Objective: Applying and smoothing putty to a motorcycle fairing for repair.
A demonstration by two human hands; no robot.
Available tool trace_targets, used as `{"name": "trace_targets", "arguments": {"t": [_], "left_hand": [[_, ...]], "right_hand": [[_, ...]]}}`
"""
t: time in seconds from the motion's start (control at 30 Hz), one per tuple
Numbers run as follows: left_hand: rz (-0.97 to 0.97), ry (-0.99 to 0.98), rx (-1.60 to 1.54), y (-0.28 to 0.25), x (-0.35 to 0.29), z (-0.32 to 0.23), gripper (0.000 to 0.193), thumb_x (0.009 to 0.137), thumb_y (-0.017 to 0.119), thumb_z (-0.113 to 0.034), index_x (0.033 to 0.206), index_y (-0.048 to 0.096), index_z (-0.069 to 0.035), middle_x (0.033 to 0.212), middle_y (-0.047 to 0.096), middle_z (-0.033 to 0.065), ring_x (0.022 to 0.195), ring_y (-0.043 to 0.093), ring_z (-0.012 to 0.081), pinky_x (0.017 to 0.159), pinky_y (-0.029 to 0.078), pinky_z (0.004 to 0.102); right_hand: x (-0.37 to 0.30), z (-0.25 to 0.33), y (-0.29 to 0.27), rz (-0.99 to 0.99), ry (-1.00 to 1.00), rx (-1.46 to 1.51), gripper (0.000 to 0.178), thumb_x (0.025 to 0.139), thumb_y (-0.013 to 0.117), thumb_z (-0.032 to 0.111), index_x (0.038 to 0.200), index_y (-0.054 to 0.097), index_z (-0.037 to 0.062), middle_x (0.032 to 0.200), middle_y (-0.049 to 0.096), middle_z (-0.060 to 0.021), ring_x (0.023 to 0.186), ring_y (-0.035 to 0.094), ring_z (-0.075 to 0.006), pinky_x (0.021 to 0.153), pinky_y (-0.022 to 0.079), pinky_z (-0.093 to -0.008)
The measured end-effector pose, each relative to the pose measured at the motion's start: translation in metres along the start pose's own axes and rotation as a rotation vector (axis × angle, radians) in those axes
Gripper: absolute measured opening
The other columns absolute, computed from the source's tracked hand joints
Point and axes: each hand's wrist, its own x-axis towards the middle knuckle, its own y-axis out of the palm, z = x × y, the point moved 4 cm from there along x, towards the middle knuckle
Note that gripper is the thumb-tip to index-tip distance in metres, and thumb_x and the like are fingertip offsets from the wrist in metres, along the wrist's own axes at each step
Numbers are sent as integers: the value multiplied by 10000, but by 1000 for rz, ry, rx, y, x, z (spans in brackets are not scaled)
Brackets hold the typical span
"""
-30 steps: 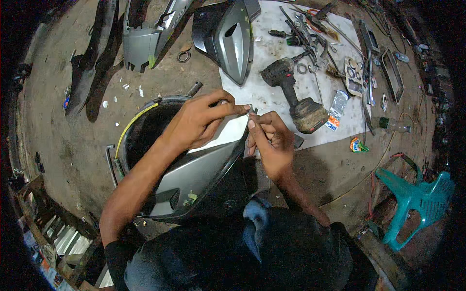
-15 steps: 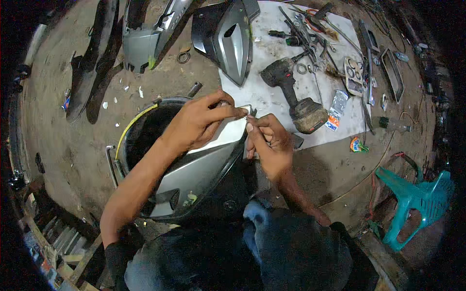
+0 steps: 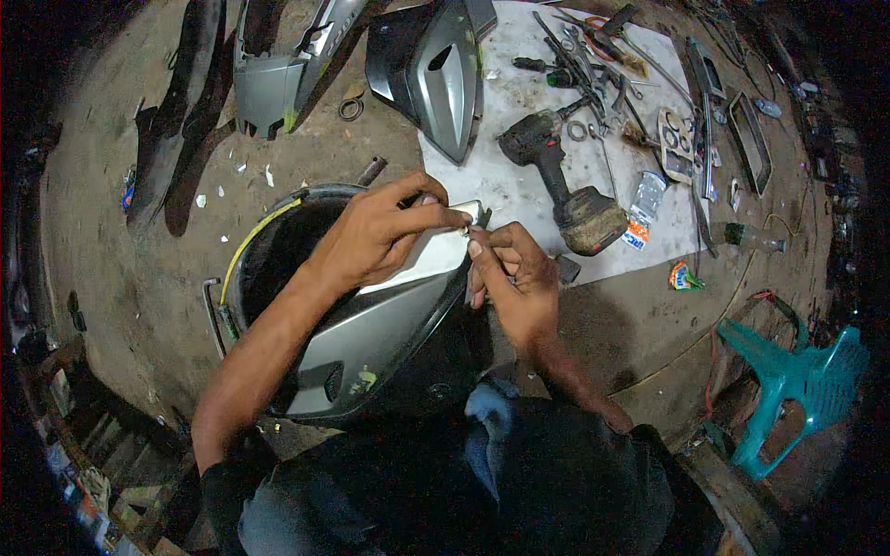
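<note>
A grey plastic motorcycle body panel (image 3: 362, 343) lies in front of me across a dark round tub (image 3: 248, 278). At its upper end is a white panel piece (image 3: 425, 258) with rounded corners. My left hand (image 3: 380, 232) rests over the white panel, its fingers curled and gripping it near the top corner. From the right, my right hand (image 3: 514, 273) meets that corner with thumb and index finger pinched together. What it pinches is too small and too hidden to make out. The fingertips of both hands nearly touch.
A dirty cordless drill (image 3: 570, 185) lies on a white sheet (image 3: 640, 246), with pliers, wrenches and other tools beyond. More grey panels (image 3: 450, 83) lie at the back. A teal plastic part (image 3: 797, 380) sits at right; a metal rod (image 3: 215, 315) leans by the tub.
Both hands stay at the white panel's corner. My right fingertips have shifted very slightly, and the white corner shows a little more.
</note>
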Motion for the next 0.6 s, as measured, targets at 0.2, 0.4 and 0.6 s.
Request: {"name": "trace_targets", "arguments": {"t": [0.2,0.4,0.6], "left_hand": [[-20,1,-71,1,-2,5,365,862,664,47,1144,771,-158,1065,663,122,920,695,327,794,563,407],[6,30,-91,-5,-1,4,250,878,641,84,1064,701,-71,1091,667,141,960,686,365,830,554,422],[-15,-123,-72,-7,7,-3,275,999,578,-95,1262,642,-50,1178,663,176,1068,670,345,933,535,406]], "right_hand": [[-4,-8,0,9,68,36,112,1073,630,131,1093,653,24,735,639,-19,587,584,-66,543,501,-253],[-19,3,21,152,61,103,145,1083,601,118,1169,643,9,780,650,-34,606,574,-74,550,489,-245],[-15,12,-10,-153,-58,228,224,1090,590,142,1272,577,12,837,685,-118,647,656,-154,624,548,-299]]}}
